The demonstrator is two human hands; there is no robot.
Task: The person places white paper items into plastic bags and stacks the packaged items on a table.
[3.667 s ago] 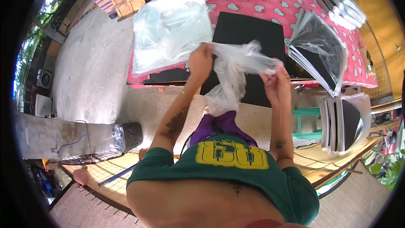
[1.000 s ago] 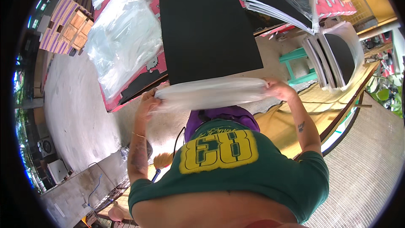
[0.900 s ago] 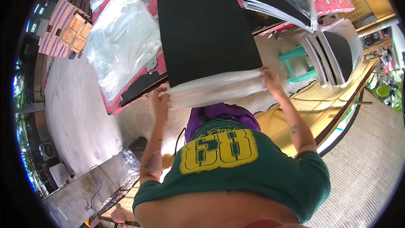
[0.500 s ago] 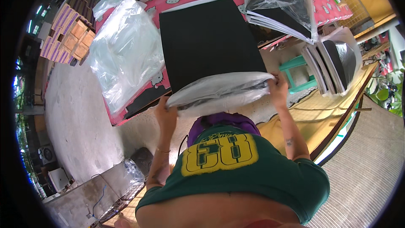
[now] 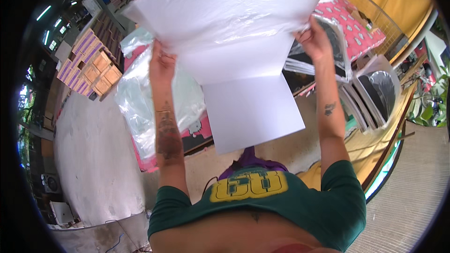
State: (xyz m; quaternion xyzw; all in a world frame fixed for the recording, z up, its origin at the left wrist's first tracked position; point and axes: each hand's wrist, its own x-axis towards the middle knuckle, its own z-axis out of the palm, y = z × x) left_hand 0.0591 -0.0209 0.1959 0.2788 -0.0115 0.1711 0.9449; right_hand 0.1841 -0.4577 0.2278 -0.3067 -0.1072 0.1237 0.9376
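now that white has replaced black, the board (image 5: 253,112) seems partly sleeved, left hand (image 5: 162,64) at ten o'clock, right hand (image 5: 314,40) at two, pinching the clear bag (image 5: 239,14).

1 wide head cam, view dn

The broad sheet (image 5: 253,112) is plain white; the plastic bag (image 5: 239,14) is translucent and milky, streaked with shine. Pink with pale figures, the tablecloth (image 5: 363,44) shows at the surface's far right corner — bluish-white plastic (image 5: 140,98) at its left edge, white-edged black sheets (image 5: 300,67) at its right. The shirt (image 5: 328,206) is dark green with yellow print (image 5: 248,187).
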